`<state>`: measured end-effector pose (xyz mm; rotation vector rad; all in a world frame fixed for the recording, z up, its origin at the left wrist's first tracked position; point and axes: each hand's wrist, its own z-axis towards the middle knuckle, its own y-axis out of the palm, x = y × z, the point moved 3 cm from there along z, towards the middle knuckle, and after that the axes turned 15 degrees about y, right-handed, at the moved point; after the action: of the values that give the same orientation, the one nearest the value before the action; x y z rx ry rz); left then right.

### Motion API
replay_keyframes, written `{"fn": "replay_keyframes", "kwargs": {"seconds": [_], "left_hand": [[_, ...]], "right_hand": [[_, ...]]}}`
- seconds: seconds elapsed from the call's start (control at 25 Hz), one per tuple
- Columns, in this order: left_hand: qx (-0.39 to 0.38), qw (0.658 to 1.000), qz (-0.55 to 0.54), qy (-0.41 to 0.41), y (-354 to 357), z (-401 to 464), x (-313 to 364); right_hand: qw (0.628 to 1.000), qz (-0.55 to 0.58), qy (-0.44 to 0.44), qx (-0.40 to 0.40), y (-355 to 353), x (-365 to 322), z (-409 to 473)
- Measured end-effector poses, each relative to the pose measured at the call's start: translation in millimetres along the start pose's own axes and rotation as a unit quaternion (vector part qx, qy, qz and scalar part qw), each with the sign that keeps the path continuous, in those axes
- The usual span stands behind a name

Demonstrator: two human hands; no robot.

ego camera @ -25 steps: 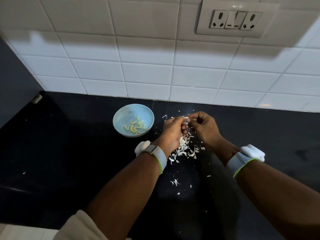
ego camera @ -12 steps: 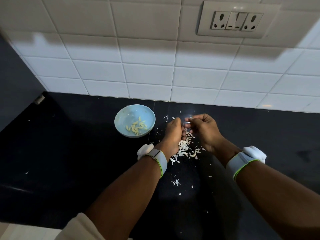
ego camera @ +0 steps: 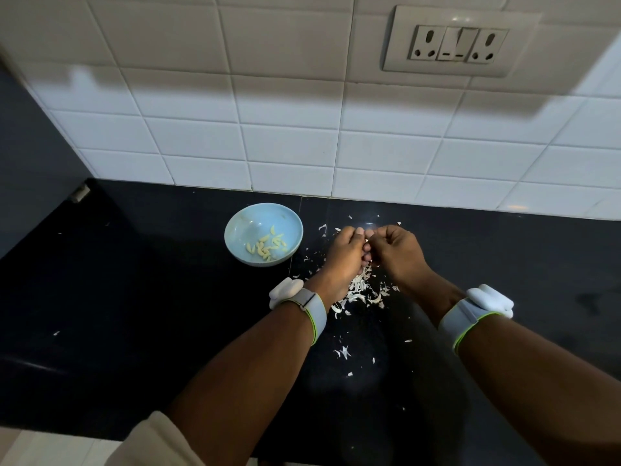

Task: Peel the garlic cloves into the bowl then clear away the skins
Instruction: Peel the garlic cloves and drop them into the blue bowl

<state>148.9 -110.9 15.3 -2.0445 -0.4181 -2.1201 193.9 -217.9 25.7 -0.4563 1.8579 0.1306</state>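
Seen from above, a black table [ego camera: 134, 297] runs along a white tiled wall [ego camera: 285, 122]. A pale blue bowl [ego camera: 242, 227] sits near the wall, at about ten o'clock from the hands. Inside it lie several peeled garlic cloves [ego camera: 267, 246], small and yellowish, gathered toward the bowl's lower right; most have their long axes running from lower left to upper right.

The left hand [ego camera: 342, 260] and the right hand [ego camera: 398, 253] meet knuckle to knuckle just right of the bowl, both with fingers curled in. Their fingertips [ego camera: 360, 231] pinch something tiny between them; it is almost wholly hidden, so what it is and which way it points cannot be told.

Directly under the hands, toward six o'clock, lies a loose heap of white garlic skins [ego camera: 361, 292], with scattered flakes trailing farther down the table and a few up toward twelve o'clock. Each wrist wears a grey band with a white device, left wristband [ego camera: 311, 309] and right wristband [ego camera: 470, 312]. A wall socket panel [ego camera: 458, 43] sits at one o'clock.
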Motion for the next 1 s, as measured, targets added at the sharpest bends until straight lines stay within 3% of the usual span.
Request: {"fn": "replay_keyframes", "kwargs": {"seconds": [0.16, 0.28, 0.36, 0.52, 0.76, 1.0], "left_hand": [[0.01, 1.0, 0.015, 0.022, 5, -1, 1], [0.019, 0.998, 0.035, 0.041, 5, -2, -3], [0.022, 0.998, 0.041, 0.048, 5, 0, -6], [0.01, 0.998, 0.013, 0.057, 5, -2, -1], [0.029, 0.999, -0.014, 0.036, 0, 1, 1], [0.044, 0.999, -0.005, 0.024, 1, 4, -3]], "right_hand": [[0.973, -0.193, -0.06, 0.109, -4, -9, -5], [0.962, -0.245, -0.046, 0.113, -6, -13, -1], [0.97, -0.22, 0.008, 0.098, -5, -12, 1], [0.993, -0.021, 0.115, 0.012, 2, -4, 0], [0.996, 0.019, 0.077, 0.041, -8, -1, 5], [1.0, -0.006, 0.029, 0.011, -7, -3, 4]]}}
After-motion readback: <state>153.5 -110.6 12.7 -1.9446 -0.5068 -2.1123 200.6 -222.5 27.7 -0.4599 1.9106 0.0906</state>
